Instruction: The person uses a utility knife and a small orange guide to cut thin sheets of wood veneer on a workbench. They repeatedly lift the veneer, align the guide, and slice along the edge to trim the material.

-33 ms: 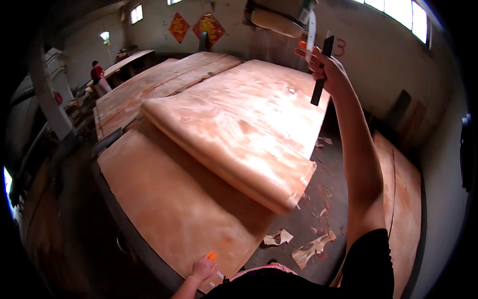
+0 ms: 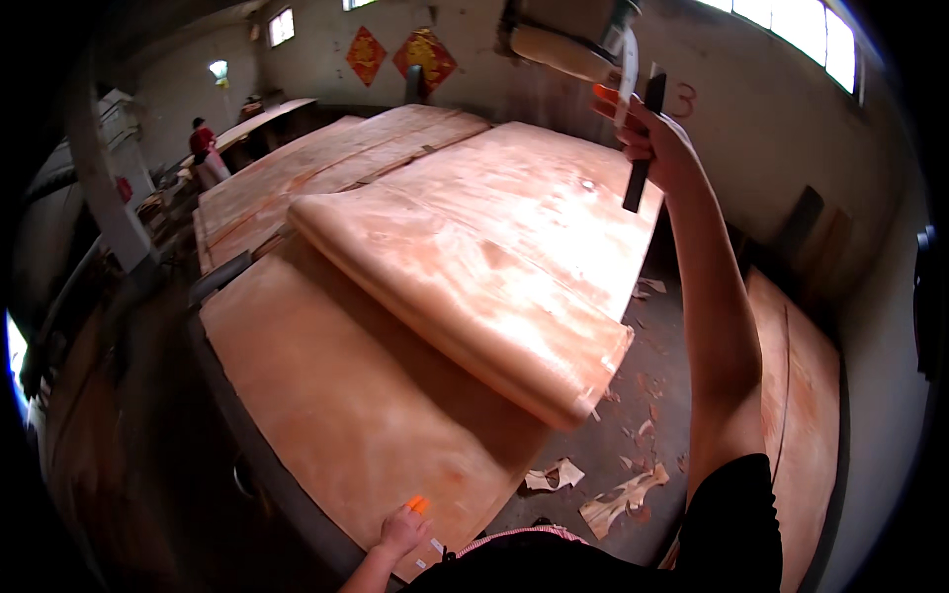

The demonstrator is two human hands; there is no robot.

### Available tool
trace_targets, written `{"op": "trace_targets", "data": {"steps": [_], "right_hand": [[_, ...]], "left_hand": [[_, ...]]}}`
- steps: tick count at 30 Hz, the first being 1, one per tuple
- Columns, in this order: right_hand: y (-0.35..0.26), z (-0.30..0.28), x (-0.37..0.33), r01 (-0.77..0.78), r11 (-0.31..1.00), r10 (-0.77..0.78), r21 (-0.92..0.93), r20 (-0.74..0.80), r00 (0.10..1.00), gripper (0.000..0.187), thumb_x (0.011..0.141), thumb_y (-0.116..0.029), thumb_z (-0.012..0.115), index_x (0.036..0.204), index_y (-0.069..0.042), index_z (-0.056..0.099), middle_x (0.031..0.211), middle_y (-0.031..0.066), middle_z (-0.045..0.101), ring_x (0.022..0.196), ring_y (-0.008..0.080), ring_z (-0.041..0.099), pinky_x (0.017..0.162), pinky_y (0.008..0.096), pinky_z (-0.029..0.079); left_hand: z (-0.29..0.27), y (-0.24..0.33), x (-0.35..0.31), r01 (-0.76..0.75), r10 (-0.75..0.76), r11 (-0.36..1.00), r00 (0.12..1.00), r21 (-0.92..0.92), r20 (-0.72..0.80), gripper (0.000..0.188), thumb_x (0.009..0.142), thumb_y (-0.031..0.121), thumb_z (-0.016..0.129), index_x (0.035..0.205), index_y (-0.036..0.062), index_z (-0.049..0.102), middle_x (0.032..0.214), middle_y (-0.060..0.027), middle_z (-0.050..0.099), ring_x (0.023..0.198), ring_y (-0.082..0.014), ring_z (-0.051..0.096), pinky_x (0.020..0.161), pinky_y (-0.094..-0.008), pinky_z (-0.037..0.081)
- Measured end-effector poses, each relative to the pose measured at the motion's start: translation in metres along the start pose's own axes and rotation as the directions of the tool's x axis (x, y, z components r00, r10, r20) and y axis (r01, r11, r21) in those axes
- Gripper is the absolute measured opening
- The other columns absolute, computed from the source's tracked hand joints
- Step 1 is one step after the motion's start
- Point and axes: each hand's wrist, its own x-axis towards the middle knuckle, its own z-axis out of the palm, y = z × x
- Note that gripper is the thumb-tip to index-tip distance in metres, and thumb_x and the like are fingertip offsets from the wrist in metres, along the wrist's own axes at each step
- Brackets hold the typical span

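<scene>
A large tan wood veneer sheet (image 2: 336,395) lies over the table, and another veneer sheet (image 2: 494,267) is folded back on top of it in a rounded roll. My left hand (image 2: 400,531), with orange finger covers, rests on the near edge of the lower sheet, fingers stretched forward. Raised high at the right, my right hand (image 2: 662,148) is closed on a dark flat bar (image 2: 636,186). Its orange-covered fingertips are at a white strip (image 2: 629,74) hanging from an overhead device (image 2: 568,44); whether they grip the strip, I cannot tell.
Torn veneer scraps (image 2: 623,501) lie on the grey surface at the right. More veneer sheets (image 2: 796,395) lean along the right side. Beyond the roll stretches another veneer-covered table (image 2: 326,163). A person in red (image 2: 203,143) stands at the far left, near a pillar (image 2: 109,198).
The whole view has shifted slightly. My right hand's fingers have drawn in closer at the white strip; my left hand keeps its place on the sheet.
</scene>
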Motion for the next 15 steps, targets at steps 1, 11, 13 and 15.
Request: {"op": "trace_targets", "data": {"steps": [1,11,13,15], "right_hand": [[-0.006,0.0,-0.004,-0.048,0.998,0.04,0.033,0.207,0.978,0.032,0.084,-0.023,0.051,0.101,0.004,0.05,0.071,-0.0007,0.051,0.045,0.0006,0.026,0.036,0.0151,0.018],[0.04,-0.042,-0.025,-0.043,0.994,0.01,0.1,0.314,0.949,0.02,0.086,-0.02,0.047,0.097,-0.004,0.053,0.06,-0.0079,0.04,0.041,-0.0018,0.025,0.034,0.0132,0.019],[0.07,-0.04,-0.05,-0.096,0.995,0.095,0.004,0.138,0.986,0.021,0.085,-0.023,0.049,0.093,-0.005,0.053,0.057,-0.0081,0.035,0.04,-0.0006,0.025,0.035,0.0147,0.018],[0.11,-0.037,-0.083,-0.12,0.988,0.131,-0.095,0.124,0.984,0.025,0.083,-0.029,0.052,0.09,-0.005,0.054,0.055,-0.0083,0.034,0.041,0.001,0.026,0.037,0.0165,0.02]], "left_hand": [[0.0,0.002,-0.002,0.052,-0.052,0.999,0.998,-0.017,-0.044,0.037,0.074,0.028,0.057,0.104,0.0068,0.054,0.11,-0.0124,0.05,0.091,-0.0271,0.054,0.076,-0.0354,0.045],[-0.025,0.026,0.005,0.267,-0.269,0.963,0.954,-0.031,-0.129,0.04,0.074,0.024,0.057,0.109,0.0077,0.051,0.112,-0.0103,0.05,0.096,-0.0266,0.052,0.079,-0.0341,0.044],[-0.04,0.04,0.025,0.193,-0.199,0.98,0.96,-0.052,-0.195,0.04,0.074,0.023,0.057,0.11,0.0068,0.051,0.112,-0.0106,0.049,0.096,-0.0271,0.052,0.079,-0.0343,0.044],[-0.06,0.061,0.06,0.086,-0.102,0.994,0.959,-0.07,-0.264,0.04,0.074,0.021,0.057,0.11,0.0052,0.05,0.113,-0.0116,0.049,0.096,-0.0278,0.052,0.079,-0.0347,0.044]]}}
